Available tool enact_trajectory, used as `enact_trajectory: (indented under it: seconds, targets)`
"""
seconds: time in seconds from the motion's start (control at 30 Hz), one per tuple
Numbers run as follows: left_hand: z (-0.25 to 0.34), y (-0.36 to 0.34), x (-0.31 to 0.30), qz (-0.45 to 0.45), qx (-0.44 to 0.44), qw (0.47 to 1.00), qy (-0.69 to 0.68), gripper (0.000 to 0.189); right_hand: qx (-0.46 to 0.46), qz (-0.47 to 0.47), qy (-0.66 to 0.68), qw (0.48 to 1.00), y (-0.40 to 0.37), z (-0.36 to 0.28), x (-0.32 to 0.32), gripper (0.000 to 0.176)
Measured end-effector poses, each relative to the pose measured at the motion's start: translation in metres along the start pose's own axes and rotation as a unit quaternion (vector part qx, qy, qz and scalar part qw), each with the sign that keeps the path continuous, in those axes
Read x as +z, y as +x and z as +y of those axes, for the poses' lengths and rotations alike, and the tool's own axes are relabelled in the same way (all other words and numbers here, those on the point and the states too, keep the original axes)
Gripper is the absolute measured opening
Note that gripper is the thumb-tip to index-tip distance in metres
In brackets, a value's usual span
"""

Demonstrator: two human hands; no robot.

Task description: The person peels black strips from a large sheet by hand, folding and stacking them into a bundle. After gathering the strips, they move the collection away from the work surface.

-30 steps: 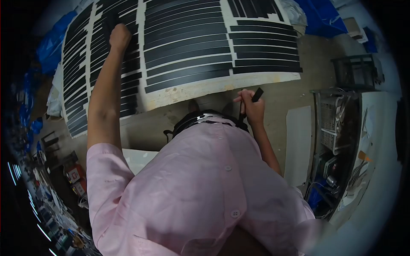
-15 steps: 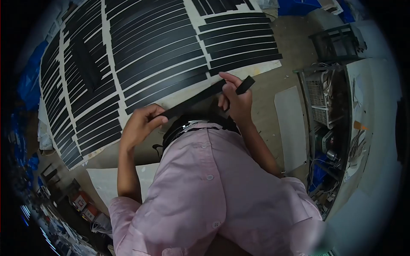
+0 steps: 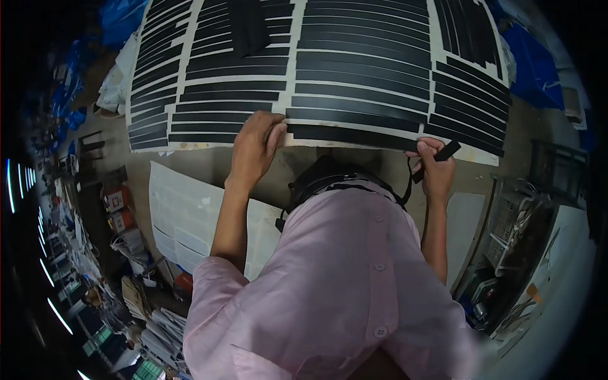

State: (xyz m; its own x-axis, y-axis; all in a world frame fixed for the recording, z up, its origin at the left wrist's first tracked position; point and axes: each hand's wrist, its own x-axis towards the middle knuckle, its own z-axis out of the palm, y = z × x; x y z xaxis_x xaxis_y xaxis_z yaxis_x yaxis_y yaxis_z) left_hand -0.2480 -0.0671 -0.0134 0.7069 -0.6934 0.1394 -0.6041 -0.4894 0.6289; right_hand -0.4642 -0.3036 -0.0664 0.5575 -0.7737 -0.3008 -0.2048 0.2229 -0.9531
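A long black strip [image 3: 351, 135] lies stretched along the near edge of a pale board [image 3: 310, 144], below rows of similar black strips [image 3: 361, 94]. My left hand [image 3: 254, 147] grips its left end, thumb and fingers pressed together right at the board's edge. At the other end, my right hand [image 3: 436, 168] is closed on the strip. A short black end piece [image 3: 448, 151] sticks out past the right thumb, up and to the right. Below that hand a thin dark band hangs down beside my waist.
A thicker dark bundle [image 3: 246, 28] rests across the strips at the far left. Pale sheets [image 3: 190, 212] lie on the floor to the left. At the right stands a shelf with a wire basket [image 3: 503, 231]. Blue plastic [image 3: 532, 66] sits beyond the board's right side.
The strip has gone from hanging slanted before my waist to lying along the board's near edge. My hands have moved farther apart, and the view has turned to the left.
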Motion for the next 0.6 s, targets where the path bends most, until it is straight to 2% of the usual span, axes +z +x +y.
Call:
enact_trajectory:
  seconds: [0.07,0.13,0.17,0.2,0.27,0.3,0.47,0.57,0.6]
  targets:
    - [-0.012,-0.013,-0.001,0.022,-0.021,1.0,-0.001,0.011,-0.008,0.004,-0.004,1.0,0.002,-0.001,0.002,0.021]
    - [-0.015,-0.022,0.005,0.065,0.034,0.997,0.032,0.012,-0.005,-0.001,-0.003,1.0,0.005,0.0,0.003,0.02]
    - [-0.016,-0.025,0.008,0.057,0.081,0.993,0.068,0.02,-0.006,0.002,-0.001,1.0,0.006,-0.001,0.003,0.02]
    - [-0.014,-0.026,0.013,0.058,0.08,0.993,0.067,0.02,-0.006,0.001,-0.003,1.0,0.006,-0.003,0.004,0.02]
    - [-0.007,-0.028,0.025,0.03,0.149,0.985,0.085,0.037,0.0,0.001,-0.024,1.0,0.006,-0.007,0.005,0.02]
    - [-0.009,-0.032,0.032,0.013,0.156,0.983,0.094,0.045,0.002,0.001,-0.027,1.0,0.007,-0.005,0.004,0.02]
    - [-0.027,-0.037,0.059,0.044,0.179,0.971,0.152,0.041,-0.002,-0.021,0.004,1.0,0.011,0.001,0.002,0.021]
    - [-0.026,-0.038,0.064,0.064,0.178,0.963,0.19,0.042,-0.001,-0.004,-0.049,0.999,0.006,-0.011,0.003,0.023]
    - [-0.027,-0.038,0.067,0.07,0.176,0.964,0.189,0.042,-0.025,0.014,-0.116,0.993,0.004,-0.01,0.001,0.023]
